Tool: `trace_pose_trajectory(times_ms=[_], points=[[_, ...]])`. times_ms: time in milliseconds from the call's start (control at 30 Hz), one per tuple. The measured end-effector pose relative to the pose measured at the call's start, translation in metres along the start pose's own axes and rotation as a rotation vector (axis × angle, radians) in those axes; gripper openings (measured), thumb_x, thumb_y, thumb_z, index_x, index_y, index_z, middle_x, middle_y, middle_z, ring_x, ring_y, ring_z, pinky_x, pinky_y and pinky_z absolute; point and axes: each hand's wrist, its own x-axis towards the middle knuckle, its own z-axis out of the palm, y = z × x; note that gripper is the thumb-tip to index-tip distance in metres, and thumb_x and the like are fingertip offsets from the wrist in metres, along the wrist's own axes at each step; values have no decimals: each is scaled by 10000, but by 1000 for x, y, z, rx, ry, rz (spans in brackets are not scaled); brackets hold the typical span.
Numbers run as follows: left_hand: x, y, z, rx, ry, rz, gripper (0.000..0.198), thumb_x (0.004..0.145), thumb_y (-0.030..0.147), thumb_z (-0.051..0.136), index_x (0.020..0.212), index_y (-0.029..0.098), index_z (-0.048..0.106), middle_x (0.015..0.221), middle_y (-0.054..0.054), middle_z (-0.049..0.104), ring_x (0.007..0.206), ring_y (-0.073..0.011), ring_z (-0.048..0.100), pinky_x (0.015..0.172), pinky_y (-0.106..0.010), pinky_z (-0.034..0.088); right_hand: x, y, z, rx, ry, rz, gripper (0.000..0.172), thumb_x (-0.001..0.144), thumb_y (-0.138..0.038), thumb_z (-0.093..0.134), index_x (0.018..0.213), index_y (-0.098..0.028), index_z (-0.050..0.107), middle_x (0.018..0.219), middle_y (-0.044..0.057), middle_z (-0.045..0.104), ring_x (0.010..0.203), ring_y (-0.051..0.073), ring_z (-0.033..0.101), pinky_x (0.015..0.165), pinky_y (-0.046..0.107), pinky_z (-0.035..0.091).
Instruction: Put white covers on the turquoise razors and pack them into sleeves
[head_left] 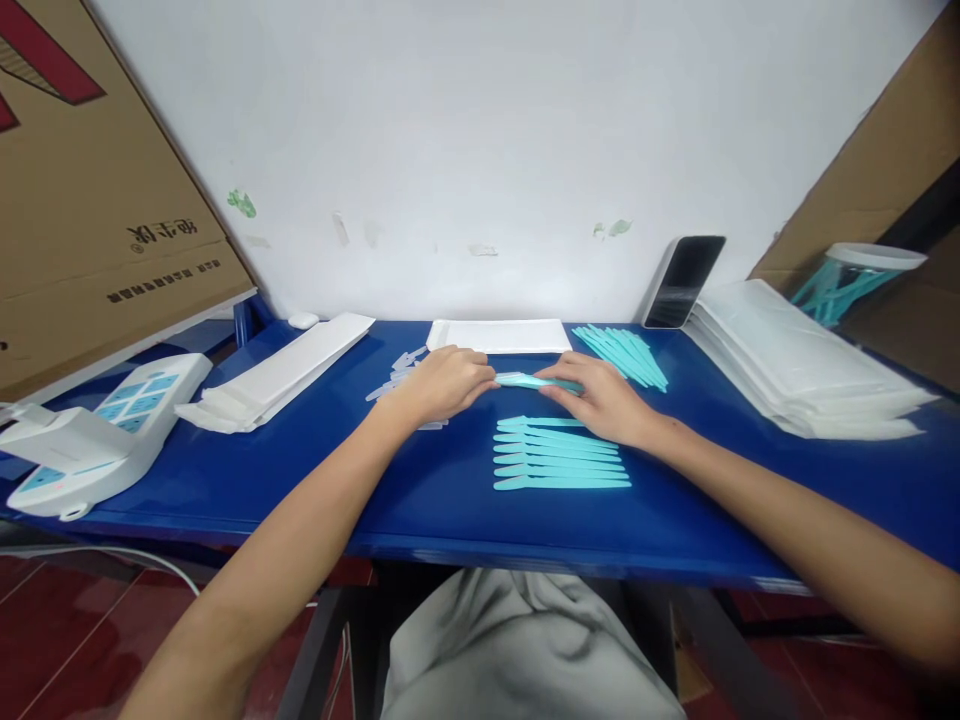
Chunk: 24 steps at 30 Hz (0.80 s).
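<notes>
Two hands (452,385) (589,392) meet at one turquoise stick (534,381)

White wall (480,150) fills the back of the room, scuffed and dotted with faded green patches (241,203). Blue and glossy, the table (780,500) runs along its foot, above a red tiled floor (97,625). A large printed cardboard sheet (82,200) rises at the left; plainer brown cardboard (885,165) stands at the right.

Pale grey cloth (517,650) covers the person's lap. On the tabletop, a stack of translucent sleeves (810,350) lies at the right, a white power strip (176,395) and white packets (277,370) at the left. A dark-screened phone (686,282) leans on the wall, near a lidded jar (840,288) of turquoise sticks.

A flat white packet (499,336) lies beyond the hands, with a loose turquoise pile (621,355) just right of it. A neat row of sticks (562,467) lies nearer the table's front edge.

The right hand pinches the stick between thumb and fingers; the left, curled nearly closed, grips its other end. The stick lies level between them, above the row. Small clear pieces (397,378) are scattered by the left hand.
</notes>
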Motion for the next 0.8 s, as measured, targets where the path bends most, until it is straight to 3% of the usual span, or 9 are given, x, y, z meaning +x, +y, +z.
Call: trace_pose_trajectory(times_ms=[233, 400, 533, 800], points=[[5, 0, -6, -12, -75, -49, 371, 1025, 301, 450, 851, 149, 740, 884, -103, 747, 802, -232, 675, 743, -340, 406, 4, 8, 4, -102, 8, -37, 335, 1013, -359, 514, 1188, -176, 732, 930, 90, 640, 781, 227, 623, 703, 353, 477], [-9, -30, -19, -117, -14, -359, 340, 962, 332, 477, 880, 174, 767, 731, -53, 741, 674, -203, 647, 828, -365, 402, 8, 23, 7, -219, -35, -26, 380, 1033, -363, 440, 1220, -157, 700, 984, 130, 620, 907, 287, 603, 802, 419, 493], [-22, -50, -23, -182, -96, -586, 297, 867, 338, 530, 786, 169, 760, 692, -66, 724, 622, -211, 625, 644, -308, 390, 7, 27, 11, -171, -77, 38, 384, 1023, -372, 463, 1212, -146, 709, 998, 143, 610, 971, 308, 595, 865, 461, 499], [-25, -47, -20, -232, -250, -530, 338, 829, 517, 584, 846, 223, 749, 698, -39, 720, 630, -215, 631, 596, -289, 366, 7, 25, 6, -229, -92, 31, 436, 1017, -361, 468, 1332, -129, 661, 1044, 157, 603, 971, 313, 570, 889, 481, 486]])
